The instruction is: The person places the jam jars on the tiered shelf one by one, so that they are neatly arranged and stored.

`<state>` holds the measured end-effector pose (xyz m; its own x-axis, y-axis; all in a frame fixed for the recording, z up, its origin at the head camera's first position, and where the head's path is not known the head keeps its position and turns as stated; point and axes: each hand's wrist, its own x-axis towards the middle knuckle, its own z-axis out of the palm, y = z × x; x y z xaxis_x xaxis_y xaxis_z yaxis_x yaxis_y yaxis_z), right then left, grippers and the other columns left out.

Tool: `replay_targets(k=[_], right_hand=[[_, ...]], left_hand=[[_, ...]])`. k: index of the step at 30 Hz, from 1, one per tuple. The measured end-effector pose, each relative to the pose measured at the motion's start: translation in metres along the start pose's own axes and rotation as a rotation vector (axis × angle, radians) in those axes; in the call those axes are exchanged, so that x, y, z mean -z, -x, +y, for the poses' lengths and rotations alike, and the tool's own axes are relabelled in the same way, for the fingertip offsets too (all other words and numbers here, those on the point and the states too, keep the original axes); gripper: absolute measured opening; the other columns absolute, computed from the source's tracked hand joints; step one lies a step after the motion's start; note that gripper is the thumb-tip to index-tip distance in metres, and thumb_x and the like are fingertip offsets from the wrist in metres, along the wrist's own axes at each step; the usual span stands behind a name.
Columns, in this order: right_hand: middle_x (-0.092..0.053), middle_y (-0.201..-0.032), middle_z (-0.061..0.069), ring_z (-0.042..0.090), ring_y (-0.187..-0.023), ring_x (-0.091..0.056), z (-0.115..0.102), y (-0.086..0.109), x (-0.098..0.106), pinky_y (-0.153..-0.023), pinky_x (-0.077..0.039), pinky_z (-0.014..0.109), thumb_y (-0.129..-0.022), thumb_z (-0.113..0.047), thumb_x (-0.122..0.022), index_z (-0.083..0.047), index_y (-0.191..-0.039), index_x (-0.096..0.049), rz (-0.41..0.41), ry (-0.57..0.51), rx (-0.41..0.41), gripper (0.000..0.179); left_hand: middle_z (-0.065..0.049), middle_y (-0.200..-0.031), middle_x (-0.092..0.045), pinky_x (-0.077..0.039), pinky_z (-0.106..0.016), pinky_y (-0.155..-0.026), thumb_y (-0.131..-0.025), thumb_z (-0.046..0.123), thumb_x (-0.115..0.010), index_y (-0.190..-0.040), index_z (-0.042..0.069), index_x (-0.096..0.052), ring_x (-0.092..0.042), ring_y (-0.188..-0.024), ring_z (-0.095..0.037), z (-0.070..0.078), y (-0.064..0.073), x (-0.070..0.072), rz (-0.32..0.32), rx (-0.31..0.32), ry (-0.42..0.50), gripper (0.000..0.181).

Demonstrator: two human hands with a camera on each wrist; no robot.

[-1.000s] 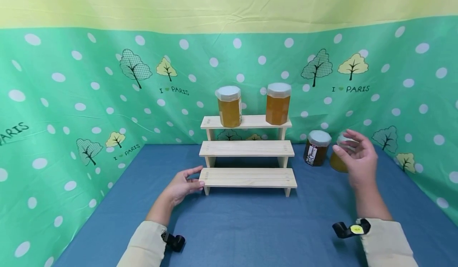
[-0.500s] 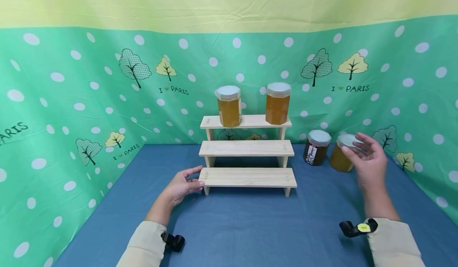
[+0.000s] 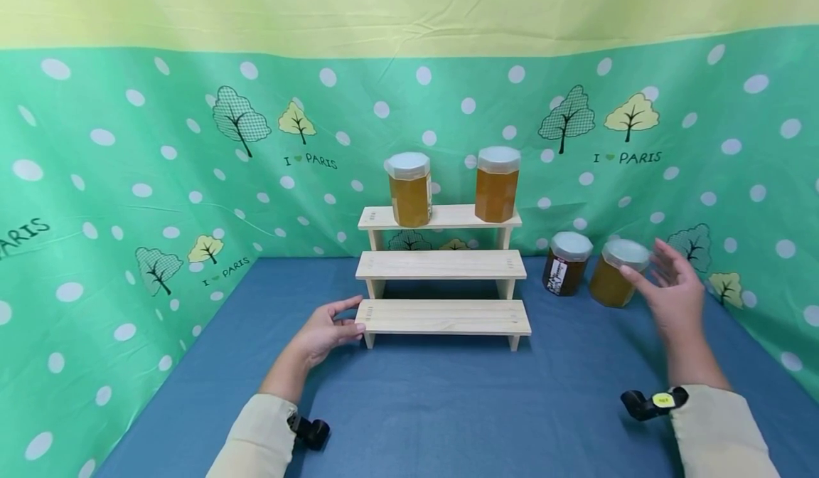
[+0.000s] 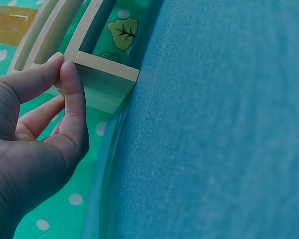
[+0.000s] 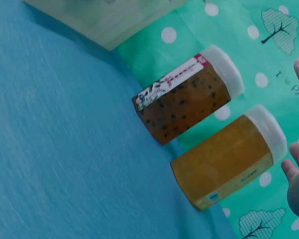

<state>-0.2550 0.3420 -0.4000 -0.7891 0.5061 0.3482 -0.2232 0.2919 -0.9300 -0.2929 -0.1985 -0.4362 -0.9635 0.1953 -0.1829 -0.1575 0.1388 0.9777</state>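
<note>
My left hand (image 3: 328, 332) pinches the left end of the lowest step of a three-tier wooden display stand (image 3: 441, 316) between thumb and fingers. In the left wrist view, the thumb and index fingertips meet at the board's end (image 4: 107, 64). On the top tier stand two honey-coloured jars with white lids, a left jar (image 3: 411, 197) and a right jar (image 3: 497, 192). My right hand (image 3: 677, 296) is raised with its fingers spread, holding nothing. Just left of it, an amber jar (image 3: 612, 279) stands on the table beside a darker, dark-flecked jar (image 5: 184, 102) with a label.
Blue cloth (image 3: 441, 414) covers the table. A green polka-dot curtain (image 3: 192, 129) hangs close behind the stand and jars and along both sides.
My right hand has drawn away to the right from the amber jar, which now shows in full. My left hand stays on the stand.
</note>
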Motion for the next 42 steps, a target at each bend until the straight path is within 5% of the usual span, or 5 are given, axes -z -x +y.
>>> replay_targets(k=[10, 23, 42], right_hand=[[-0.028, -0.158, -0.003, 0.014, -0.143, -0.028, 0.017, -0.009, 0.006, -0.115, -0.026, 0.028, -0.089, -0.032, -0.072, -0.031, -0.153, -0.031, -0.047, 0.129, -0.050, 0.077], [-0.012, -0.162, 0.012, 0.042, -0.143, -0.020, 0.032, -0.026, 0.011, -0.110, -0.027, 0.057, -0.090, -0.038, -0.069, -0.024, -0.158, -0.015, -0.202, 0.232, -0.062, 0.088], [-0.014, -0.158, 0.024, 0.051, -0.137, -0.023, 0.036, -0.042, 0.009, -0.101, -0.030, 0.069, -0.089, -0.043, -0.069, -0.020, -0.157, -0.015, -0.229, 0.289, -0.098, 0.090]], left_hand=[[-0.024, -0.127, -0.054, -0.056, -0.038, -0.082, -0.087, -0.002, -0.070, -0.148, 0.005, -0.041, -0.064, -0.088, -0.020, 0.001, 0.001, 0.000, -0.009, -0.014, -0.011, 0.068], [-0.023, -0.127, -0.055, -0.056, -0.037, -0.082, -0.087, -0.002, -0.070, -0.147, 0.006, -0.043, -0.064, -0.087, -0.020, 0.002, 0.002, -0.002, 0.005, -0.011, -0.012, 0.067], [-0.024, -0.127, -0.054, -0.056, -0.037, -0.081, -0.087, -0.003, -0.070, -0.147, 0.005, -0.042, -0.064, -0.086, -0.019, 0.003, 0.003, -0.002, -0.009, -0.018, -0.003, 0.067]])
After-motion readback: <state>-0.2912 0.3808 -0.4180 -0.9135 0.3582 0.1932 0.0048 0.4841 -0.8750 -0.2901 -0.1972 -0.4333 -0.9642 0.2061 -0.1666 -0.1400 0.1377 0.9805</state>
